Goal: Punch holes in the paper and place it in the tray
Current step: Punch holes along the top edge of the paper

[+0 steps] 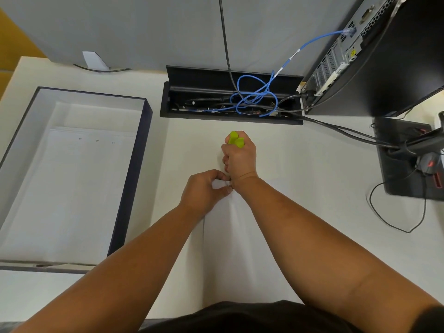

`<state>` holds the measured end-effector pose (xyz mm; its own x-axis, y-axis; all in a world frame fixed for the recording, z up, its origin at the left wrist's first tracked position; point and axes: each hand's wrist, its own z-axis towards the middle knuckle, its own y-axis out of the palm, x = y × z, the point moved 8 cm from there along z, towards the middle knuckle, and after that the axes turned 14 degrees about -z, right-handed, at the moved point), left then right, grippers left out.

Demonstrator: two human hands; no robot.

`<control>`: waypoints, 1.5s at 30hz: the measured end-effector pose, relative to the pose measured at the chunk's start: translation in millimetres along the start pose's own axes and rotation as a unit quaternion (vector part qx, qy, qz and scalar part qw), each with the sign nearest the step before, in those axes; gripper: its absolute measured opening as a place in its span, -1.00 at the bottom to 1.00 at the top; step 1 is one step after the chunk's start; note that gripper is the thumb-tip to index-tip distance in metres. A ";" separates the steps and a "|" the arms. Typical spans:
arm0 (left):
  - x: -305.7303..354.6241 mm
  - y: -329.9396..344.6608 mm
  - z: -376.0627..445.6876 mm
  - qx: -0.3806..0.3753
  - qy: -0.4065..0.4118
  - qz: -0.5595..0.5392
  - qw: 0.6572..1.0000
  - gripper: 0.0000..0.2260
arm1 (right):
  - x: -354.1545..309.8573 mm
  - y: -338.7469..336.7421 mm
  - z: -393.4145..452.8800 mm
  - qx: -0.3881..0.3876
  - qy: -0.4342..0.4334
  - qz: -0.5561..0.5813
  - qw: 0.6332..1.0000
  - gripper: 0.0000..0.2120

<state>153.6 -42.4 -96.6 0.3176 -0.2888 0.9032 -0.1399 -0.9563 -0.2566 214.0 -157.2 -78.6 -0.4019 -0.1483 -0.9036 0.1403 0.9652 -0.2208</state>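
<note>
on the white desk (300,176), left hand (204,188) fingers pinch the paper (235,236) corner; right hand (239,157) fingers grip a green punch (236,139).

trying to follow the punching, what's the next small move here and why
Probably squeeze the green-handled punch shut: the right hand already grips it at the sheet's far edge, and the left hand pinches that edge steady. The tray comes afterward.

The pale cream table (312,164) carries a shallow dark-rimmed white tray (134,179) at left, a white paper sheet (230,248) near the front edge, a black computer tower (389,56) and a black mat (403,159) at right
</note>
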 end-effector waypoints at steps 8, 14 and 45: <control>-6.5 -3.1 0.9 0.001 -0.015 -0.062 0.998 -0.84 | 3.4 -6.7 -7.4 -0.069 0.065 0.074 0.993 -0.58; -2.3 -3.9 0.0 0.015 -0.014 -0.062 0.998 -0.88 | 0.8 -10.6 -9.1 -0.142 0.073 0.127 0.979 -0.74; 1.2 -3.3 -10.7 0.022 -0.001 -0.085 0.996 -0.92 | 1.1 -63.9 -17.8 0.013 -0.005 0.027 1.000 -0.81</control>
<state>144.4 -39.2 -91.0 0.3355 -0.1229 0.9340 -0.0420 -0.9924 -0.1154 188.5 -215.2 -58.9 -0.3846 -0.0976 -0.9179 0.1847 0.9662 -0.1801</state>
